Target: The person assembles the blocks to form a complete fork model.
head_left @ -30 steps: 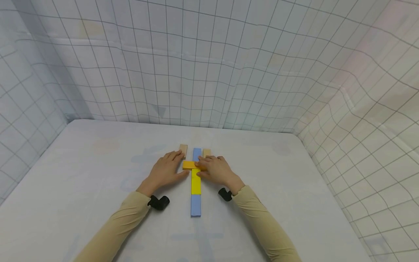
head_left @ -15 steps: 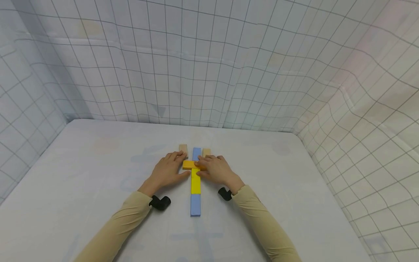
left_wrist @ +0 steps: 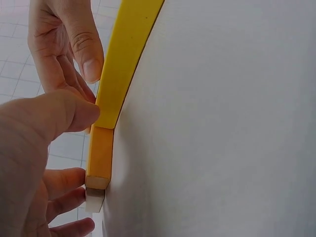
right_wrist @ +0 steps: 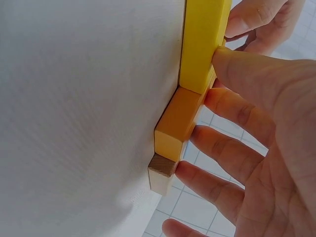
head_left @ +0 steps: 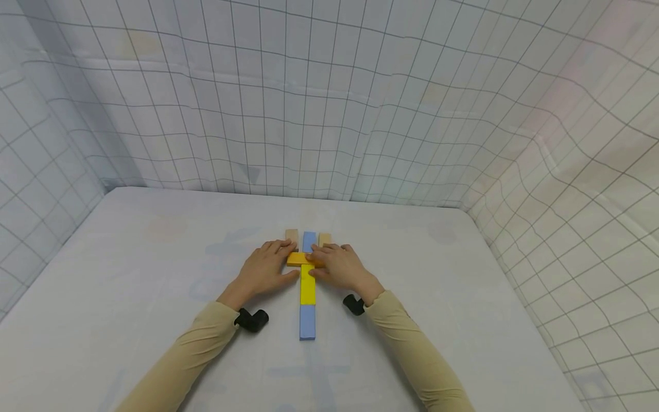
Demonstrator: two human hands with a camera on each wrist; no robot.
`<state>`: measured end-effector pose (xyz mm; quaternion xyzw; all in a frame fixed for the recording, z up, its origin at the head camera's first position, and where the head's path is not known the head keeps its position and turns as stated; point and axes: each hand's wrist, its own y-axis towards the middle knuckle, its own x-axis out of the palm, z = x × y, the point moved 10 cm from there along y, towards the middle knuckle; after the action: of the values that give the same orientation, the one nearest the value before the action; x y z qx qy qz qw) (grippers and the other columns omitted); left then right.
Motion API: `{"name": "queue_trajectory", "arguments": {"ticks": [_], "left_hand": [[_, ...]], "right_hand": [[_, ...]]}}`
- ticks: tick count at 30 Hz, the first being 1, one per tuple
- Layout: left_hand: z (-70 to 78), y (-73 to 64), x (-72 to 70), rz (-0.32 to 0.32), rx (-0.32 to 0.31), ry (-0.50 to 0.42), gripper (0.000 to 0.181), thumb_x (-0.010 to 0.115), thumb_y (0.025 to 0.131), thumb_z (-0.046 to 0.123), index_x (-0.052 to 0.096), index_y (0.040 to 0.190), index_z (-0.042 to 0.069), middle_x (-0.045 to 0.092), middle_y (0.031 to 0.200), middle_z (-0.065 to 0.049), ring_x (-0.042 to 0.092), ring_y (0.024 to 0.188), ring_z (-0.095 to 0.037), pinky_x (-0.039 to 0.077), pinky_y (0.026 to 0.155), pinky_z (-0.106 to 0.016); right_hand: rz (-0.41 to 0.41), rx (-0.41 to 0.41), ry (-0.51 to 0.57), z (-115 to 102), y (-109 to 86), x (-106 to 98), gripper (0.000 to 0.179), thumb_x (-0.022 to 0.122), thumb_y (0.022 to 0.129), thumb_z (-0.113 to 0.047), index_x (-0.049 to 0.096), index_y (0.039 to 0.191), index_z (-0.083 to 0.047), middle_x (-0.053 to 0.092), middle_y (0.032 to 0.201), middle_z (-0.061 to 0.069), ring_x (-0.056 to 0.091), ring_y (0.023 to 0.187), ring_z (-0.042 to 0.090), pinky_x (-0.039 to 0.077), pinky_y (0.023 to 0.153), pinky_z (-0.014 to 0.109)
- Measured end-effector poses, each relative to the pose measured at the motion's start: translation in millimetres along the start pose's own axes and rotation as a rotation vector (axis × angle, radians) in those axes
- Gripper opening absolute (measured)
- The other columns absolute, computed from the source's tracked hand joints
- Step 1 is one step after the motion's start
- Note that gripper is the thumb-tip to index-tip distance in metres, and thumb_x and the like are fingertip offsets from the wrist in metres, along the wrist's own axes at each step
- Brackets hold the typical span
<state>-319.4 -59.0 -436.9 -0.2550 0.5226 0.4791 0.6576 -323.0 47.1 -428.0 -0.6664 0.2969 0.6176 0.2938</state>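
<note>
Wooden blocks lie flat on the white table. A near blue block (head_left: 307, 323) and a yellow block (head_left: 308, 290) form a line ending at a crosswise orange block (head_left: 296, 259). Beyond the orange one stand a pale wood block (head_left: 292, 234), a far blue block (head_left: 309, 240) and a tan block (head_left: 325, 238), side by side. My left hand (head_left: 261, 268) has its fingertips at the pale wood block and its thumb by the yellow block's left edge. My right hand (head_left: 341, 268) rests loosely spread fingertips on the orange and tan blocks, its thumb at the yellow block's right edge.
Black wrist cameras, left (head_left: 252, 320) and right (head_left: 354, 304), sit low under both wrists. The white table (head_left: 154, 257) ends at the back against a hanging white cloth (head_left: 319, 114) with a grid pattern, which also closes off both sides.
The pale wood block has shifted slightly right, toward the far blue block, with the left fingertips following it. The right hand and the other blocks stay about where they were.
</note>
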Motion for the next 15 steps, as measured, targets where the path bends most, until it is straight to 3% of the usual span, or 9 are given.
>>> {"name": "queue_trajectory", "arguments": {"ticks": [15], "left_hand": [[2.7, -1.9, 1.6, -0.021, 0.014, 0.01, 0.064, 0.061, 0.088, 0.039, 0.046, 0.14, 0.005, 0.044, 0.141, -0.014, 0.039, 0.126, -0.035, 0.035, 0.097, -0.053]], "right_hand": [[-0.008, 0.009, -0.011, 0.4, 0.2, 1.0, 0.045, 0.056, 0.095, -0.042, 0.055, 0.135, -0.022, 0.043, 0.144, 0.001, 0.043, 0.127, 0.026, 0.036, 0.096, 0.049]]}}
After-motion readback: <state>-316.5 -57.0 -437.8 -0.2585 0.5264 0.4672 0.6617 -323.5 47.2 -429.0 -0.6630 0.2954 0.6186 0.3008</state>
